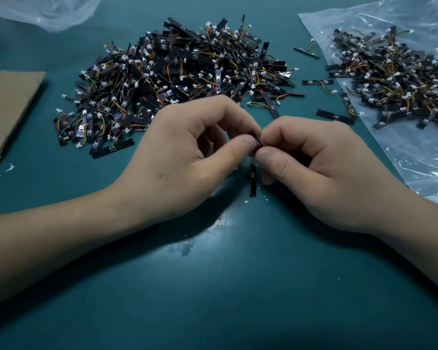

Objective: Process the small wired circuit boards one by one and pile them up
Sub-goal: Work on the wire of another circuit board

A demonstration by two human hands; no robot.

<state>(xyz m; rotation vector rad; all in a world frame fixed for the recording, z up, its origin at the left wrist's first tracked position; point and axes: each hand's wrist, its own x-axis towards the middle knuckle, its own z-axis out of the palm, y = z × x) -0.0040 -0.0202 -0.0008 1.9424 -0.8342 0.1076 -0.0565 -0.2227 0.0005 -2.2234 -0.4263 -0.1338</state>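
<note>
Just in front of the large board pile (177,79), left hand (182,157) and right hand (314,170) are pinching one black circuit board (252,180) at its top end; over-bending is risking snapped wires.

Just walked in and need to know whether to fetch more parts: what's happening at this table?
A person is working on one small black circuit board, pinching its upper end between the left hand and the right hand just above the green table. A big pile of wired boards lies behind the hands. A second pile sits on a clear plastic bag to the right, with a few stray boards between them. Cardboard lies at the left.
</note>
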